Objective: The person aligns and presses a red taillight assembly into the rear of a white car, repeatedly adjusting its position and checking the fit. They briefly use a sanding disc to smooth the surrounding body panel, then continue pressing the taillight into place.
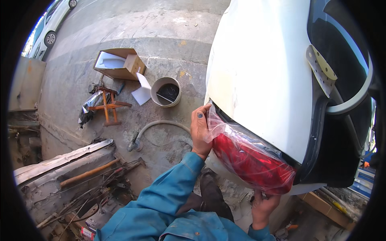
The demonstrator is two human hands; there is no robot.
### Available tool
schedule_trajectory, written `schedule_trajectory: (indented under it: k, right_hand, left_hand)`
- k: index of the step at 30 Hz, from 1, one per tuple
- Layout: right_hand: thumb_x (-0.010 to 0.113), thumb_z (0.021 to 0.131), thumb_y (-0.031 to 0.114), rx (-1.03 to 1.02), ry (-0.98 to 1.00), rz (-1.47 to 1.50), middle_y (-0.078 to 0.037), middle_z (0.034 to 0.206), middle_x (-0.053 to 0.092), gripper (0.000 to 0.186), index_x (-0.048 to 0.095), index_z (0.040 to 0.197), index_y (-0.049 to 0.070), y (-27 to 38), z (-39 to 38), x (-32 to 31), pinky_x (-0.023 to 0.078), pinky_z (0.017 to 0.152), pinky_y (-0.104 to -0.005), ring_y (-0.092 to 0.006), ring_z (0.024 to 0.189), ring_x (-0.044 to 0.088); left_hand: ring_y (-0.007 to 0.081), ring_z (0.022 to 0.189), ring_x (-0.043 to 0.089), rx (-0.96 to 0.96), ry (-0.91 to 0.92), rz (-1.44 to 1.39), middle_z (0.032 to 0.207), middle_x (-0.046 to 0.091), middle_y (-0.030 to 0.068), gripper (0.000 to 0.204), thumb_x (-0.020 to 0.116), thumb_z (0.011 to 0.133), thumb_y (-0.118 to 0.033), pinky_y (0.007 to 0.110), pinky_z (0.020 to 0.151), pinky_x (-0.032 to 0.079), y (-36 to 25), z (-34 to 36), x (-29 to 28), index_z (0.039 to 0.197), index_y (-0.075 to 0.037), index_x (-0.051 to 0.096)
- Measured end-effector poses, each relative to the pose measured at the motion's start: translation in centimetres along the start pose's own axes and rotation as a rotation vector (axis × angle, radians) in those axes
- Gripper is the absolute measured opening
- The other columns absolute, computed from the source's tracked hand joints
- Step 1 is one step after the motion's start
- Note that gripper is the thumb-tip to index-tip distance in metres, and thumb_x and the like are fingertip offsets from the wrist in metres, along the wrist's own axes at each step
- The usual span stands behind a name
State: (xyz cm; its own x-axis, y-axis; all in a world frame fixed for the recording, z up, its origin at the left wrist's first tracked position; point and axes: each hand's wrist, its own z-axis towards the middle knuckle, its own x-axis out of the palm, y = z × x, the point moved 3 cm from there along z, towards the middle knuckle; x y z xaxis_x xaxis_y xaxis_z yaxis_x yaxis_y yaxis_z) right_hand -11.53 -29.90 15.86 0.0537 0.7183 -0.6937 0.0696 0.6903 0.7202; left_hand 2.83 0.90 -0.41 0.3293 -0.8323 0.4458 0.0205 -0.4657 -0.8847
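Observation:
A red tail light [251,158], covered in loose clear plastic film [216,122], sits at the rear corner of a white car [261,76]. A dark gap shows between the lamp's upper edge and the body panel. At the lamp's far left end, my left hand [200,130] is closed on its edge and the bunched film, with a dark mark on one nail. Below the near right end, my right hand [264,207] grips the lower edge; some of its fingers are hidden behind the lamp.
A grey hose [163,121] lies on the concrete by my left arm. Beyond are a bucket [157,95], a cardboard box [130,68] and a wooden stool [107,105]. A wood-handled tool [90,173] rests among scrap at left. Perforated sanding sheets [321,68] hang on the car.

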Motion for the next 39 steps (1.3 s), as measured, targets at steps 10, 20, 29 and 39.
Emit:
schedule_trajectory:
  k: [10,20,29,39]
  right_hand:
    - [0.089,0.097,0.007,0.015,0.082,-0.099,-0.023,0.138,0.073,0.047,0.069,0.137,-0.007,1.2,0.7,-0.2,0.059,0.102,-0.0421,-0.0298,0.123,0.074]
    - [0.086,0.101,0.020,0.065,0.179,-0.212,-0.026,0.142,0.073,0.045,0.074,0.138,-0.002,-0.9,0.1,-1.1,0.049,0.116,-0.0536,-0.0456,0.130,0.069]
    - [0.082,0.099,0.007,0.047,0.089,-0.176,-0.023,0.131,0.078,0.031,0.077,0.128,-0.003,-1.9,0.7,-1.5,0.054,0.109,-0.0480,-0.0363,0.123,0.072]
    - [0.087,0.097,0.011,0.014,0.060,-0.245,-0.023,0.140,0.074,0.039,0.076,0.131,-0.003,-2.7,0.3,-1.5,0.053,0.108,-0.0483,-0.0363,0.128,0.069]
  left_hand:
    - [0.0298,0.156,0.051,0.013,-0.077,-0.043,0.169,0.052,0.0187,0.097,0.047,0.115,-0.072,0.047,0.131,0.040,3.9,-8.0,-0.3,0.175,0.003,0.033]
    - [0.0349,0.164,0.041,0.178,-0.022,0.395,0.180,0.040,0.0237,0.076,0.055,0.118,-0.030,0.044,0.135,0.032,2.7,-4.2,0.7,0.178,0.007,0.026]
    - [0.0380,0.177,0.014,0.129,-0.155,0.326,0.189,0.018,0.0254,0.099,0.021,0.117,-0.074,0.045,0.142,0.011,-2.4,-7.8,-4.7,0.181,0.002,0.020]
    - [0.0422,0.175,0.022,0.243,-0.055,0.313,0.185,0.027,0.0296,0.099,0.023,0.118,-0.072,0.051,0.142,0.011,-1.2,-2.3,1.7,0.178,0.006,0.028]
